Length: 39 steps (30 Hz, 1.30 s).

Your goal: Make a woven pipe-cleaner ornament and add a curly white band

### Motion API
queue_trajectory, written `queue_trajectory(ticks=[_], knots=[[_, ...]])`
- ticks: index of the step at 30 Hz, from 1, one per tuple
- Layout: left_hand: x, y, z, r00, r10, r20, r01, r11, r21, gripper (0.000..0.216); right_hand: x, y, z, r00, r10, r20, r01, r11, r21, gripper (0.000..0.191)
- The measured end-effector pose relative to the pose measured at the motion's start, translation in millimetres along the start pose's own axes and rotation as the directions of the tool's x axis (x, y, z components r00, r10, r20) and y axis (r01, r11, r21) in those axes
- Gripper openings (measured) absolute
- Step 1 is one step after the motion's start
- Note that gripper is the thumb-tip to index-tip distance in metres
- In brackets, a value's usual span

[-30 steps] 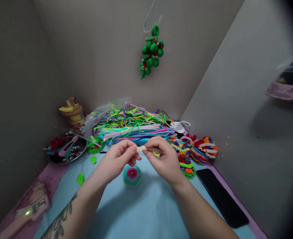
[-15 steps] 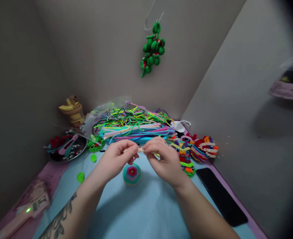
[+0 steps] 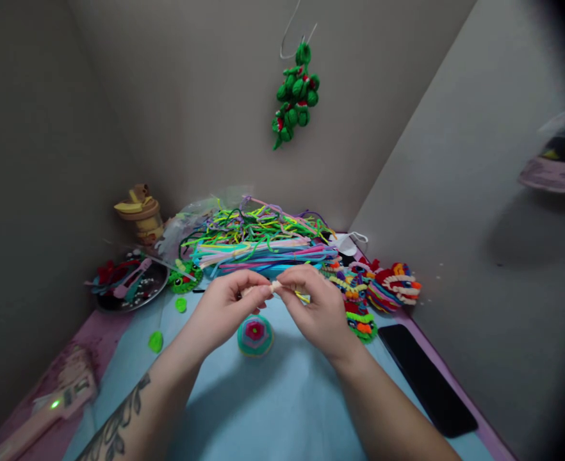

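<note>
My left hand and my right hand meet above the middle of the table, fingertips almost touching. Both pinch a small cream-coloured fuzzy piece, which looks like a pipe cleaner; most of it is hidden by the fingers. A bit of yellow shows beside my right fingers. On the cloth just below the hands lies a round coiled disc with teal, purple and pink rings and a green centre.
Behind the hands are bundled pipe cleaners and a tangled pile. Colourful fuzzy figures and a black phone lie at right. At left are a dark bowl, green pieces and a pink glue gun.
The fingertips have shifted slightly, and a little more of the cream piece shows between them. My right thumb has moved up toward it. Everything on the table has stayed put.
</note>
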<state>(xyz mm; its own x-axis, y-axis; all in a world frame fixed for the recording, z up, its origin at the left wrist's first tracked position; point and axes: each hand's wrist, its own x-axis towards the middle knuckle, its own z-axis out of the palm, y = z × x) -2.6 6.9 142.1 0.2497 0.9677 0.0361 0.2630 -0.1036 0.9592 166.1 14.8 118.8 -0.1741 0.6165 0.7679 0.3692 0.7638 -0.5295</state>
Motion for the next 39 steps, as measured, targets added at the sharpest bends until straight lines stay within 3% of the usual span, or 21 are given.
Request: queue_trajectory(ticks=[9,15,22,28,33,39], knots=[[-1.6,-0.5,2.7,0.986,0.129,-0.109,-0.116,0.986,0.12,0.017,-0.6,-0.8,-0.8,0.988,0.152,0.014,-0.152,0.988,-0.034,0.003],[-2.2,-5.5,1.7,0.964,0.249,-0.099,-0.225,0.953,0.204,0.015,0.3,-0.2,-3.1,0.973,0.229,0.041,-0.23,0.973,0.023,0.006],[-4.0,-0.6,1.1,0.969,0.222,-0.112,-0.199,0.963,0.184,0.011,1.6,2.6,-4.6,0.868,0.452,0.205,-0.491,0.843,0.221,0.015],[-1.1,-0.1,0.4,0.979,0.134,-0.153,-0.114,0.984,0.137,0.016,2.3,4.3,-2.1,0.887,0.405,0.222,-0.453,0.856,0.249,0.017],[0.0,-2.0,-0.2,0.988,0.099,-0.122,-0.092,0.994,0.062,0.019,2.3,4.5,-2.0,0.91,0.362,0.201,-0.399,0.896,0.195,0.006],[-1.2,-1.4,0.9,0.988,0.059,-0.143,-0.058,0.998,0.012,0.019,3.2,7.5,-3.2,0.905,0.374,0.202,-0.41,0.894,0.18,0.012]])
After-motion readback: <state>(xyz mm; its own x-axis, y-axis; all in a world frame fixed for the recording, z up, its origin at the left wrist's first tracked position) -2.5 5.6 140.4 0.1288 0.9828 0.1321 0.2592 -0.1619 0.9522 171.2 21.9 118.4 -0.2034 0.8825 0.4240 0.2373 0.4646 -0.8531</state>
